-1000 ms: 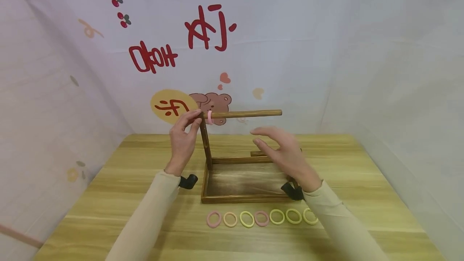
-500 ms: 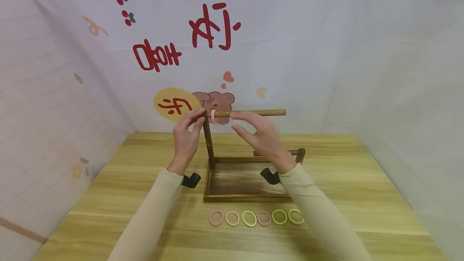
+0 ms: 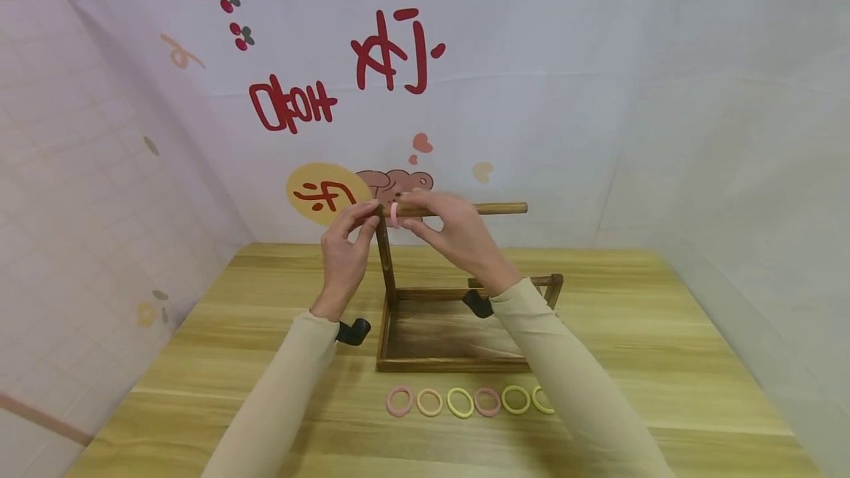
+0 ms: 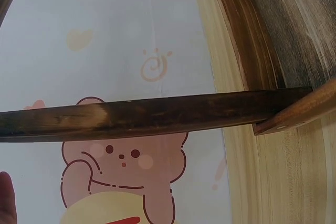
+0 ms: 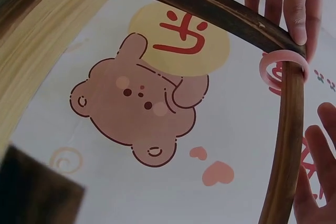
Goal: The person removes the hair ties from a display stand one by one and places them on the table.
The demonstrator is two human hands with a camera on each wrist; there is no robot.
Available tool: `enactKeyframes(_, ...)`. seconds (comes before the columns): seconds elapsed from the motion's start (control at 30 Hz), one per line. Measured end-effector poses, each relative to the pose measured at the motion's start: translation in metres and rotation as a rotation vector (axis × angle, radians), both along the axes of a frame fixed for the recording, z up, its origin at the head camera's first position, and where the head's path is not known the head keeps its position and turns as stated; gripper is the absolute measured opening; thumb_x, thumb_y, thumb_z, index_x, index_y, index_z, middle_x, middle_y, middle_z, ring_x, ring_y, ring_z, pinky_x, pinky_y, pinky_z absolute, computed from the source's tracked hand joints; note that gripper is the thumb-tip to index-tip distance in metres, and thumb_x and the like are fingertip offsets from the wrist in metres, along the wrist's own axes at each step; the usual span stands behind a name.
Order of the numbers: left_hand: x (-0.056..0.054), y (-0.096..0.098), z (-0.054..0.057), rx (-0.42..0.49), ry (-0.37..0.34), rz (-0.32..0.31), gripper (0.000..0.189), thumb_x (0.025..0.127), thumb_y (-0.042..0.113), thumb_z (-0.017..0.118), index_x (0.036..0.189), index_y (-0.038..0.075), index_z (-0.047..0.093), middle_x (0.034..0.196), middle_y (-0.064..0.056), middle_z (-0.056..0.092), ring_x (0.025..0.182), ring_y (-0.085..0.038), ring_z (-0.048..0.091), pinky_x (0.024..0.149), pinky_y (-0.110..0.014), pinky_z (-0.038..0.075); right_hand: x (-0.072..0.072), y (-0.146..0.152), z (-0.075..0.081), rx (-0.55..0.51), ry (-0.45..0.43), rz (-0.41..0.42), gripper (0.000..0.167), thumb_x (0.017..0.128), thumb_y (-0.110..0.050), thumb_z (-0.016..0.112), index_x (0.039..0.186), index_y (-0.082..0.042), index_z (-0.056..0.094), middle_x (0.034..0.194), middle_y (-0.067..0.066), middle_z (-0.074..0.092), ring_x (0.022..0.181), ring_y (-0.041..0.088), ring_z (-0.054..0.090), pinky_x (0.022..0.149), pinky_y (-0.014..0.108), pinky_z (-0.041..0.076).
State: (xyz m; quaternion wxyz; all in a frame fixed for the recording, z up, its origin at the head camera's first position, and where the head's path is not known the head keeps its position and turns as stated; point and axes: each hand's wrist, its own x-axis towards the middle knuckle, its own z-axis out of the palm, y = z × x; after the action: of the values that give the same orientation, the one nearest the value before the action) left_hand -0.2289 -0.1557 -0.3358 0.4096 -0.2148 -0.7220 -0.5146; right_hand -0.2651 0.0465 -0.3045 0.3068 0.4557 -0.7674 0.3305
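Note:
A dark wooden stand has a tall upright post point(image 3: 387, 257) at its left, with a round rod point(image 3: 502, 208) reaching right from the top. My left hand point(image 3: 343, 253) pinches the corner where post and rod meet. Around the rod, close to that corner, hangs a pink ring point(image 5: 266, 73). My right hand point(image 3: 458, 234) is at the rod just right of the ring, fingers above and thumb below. In the right wrist view its fingers point(image 5: 317, 145) lie beside the rod, apart from the ring. Only one fingertip point(image 4: 6, 203) shows in the left wrist view.
The stand's tray base point(image 3: 451, 365) rests on the wood-grain table point(image 3: 219, 345). A lower arm point(image 3: 558, 282) rises at its right. Several rings lie in a row in front: pink point(image 3: 400, 414), orange point(image 3: 429, 414) and yellow point(image 3: 460, 417) among them. My right forearm hides the row's right end.
My right hand has moved left along the rod, from near its free end to beside the pink ring. The left hand keeps its hold on the corner. The view has shifted slightly.

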Motion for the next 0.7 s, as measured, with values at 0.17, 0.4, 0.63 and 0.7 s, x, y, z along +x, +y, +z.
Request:
enactKeyframes(0.17, 0.0, 0.0, 0.0, -0.007, -0.006, -0.001, 0.025, 0.095, -0.01, 0.066, 0.121, -0.012, 0.069, 0.122, -0.028, 0.068, 0.106, -0.041, 0.068, 0.096, -0.016, 0.051, -0.003, -0.004, 0.004, 0.063, 0.006, -0.033, 0.044, 0.091, -0.019, 0.082, 0.131, -0.005, 0.071, 0.129, 0.008, 0.072, 0.125, 0.026, 0.064, 0.112, 0.042, 0.045)
enactKeyframes(0.4, -0.001, 0.001, 0.001, -0.008, -0.009, 0.002, 0.025, 0.096, -0.01, 0.066, 0.12, -0.012, 0.07, 0.122, -0.027, 0.068, 0.106, -0.041, 0.068, 0.095, -0.015, 0.05, -0.007, -0.009, 0.008, 0.173, 0.042, -0.1, 0.048, 0.092, -0.026, 0.081, 0.134, -0.005, 0.069, 0.131, 0.008, 0.071, 0.129, 0.025, 0.061, 0.113, 0.048, 0.043)
enactKeyframes(0.63, 0.0, 0.0, 0.001, -0.017, -0.01, 0.007, 0.025, 0.096, -0.009, 0.066, 0.121, -0.01, 0.07, 0.122, -0.027, 0.069, 0.106, -0.041, 0.068, 0.096, -0.015, 0.05, -0.009, -0.014, 0.011, 0.274, 0.026, -0.161, 0.053, 0.092, -0.03, 0.082, 0.138, -0.01, 0.066, 0.135, 0.006, 0.069, 0.131, 0.022, 0.059, 0.112, 0.052, 0.043)
enactKeyframes(0.7, 0.0, 0.0, 0.001, -0.02, -0.01, 0.01, 0.025, 0.096, -0.009, 0.066, 0.121, -0.01, 0.07, 0.122, -0.027, 0.068, 0.107, -0.041, 0.068, 0.096, -0.016, 0.05, -0.01, -0.014, 0.011, 0.281, 0.027, -0.167, 0.053, 0.092, -0.03, 0.082, 0.138, -0.01, 0.066, 0.134, 0.006, 0.069, 0.13, 0.022, 0.06, 0.112, 0.052, 0.043)
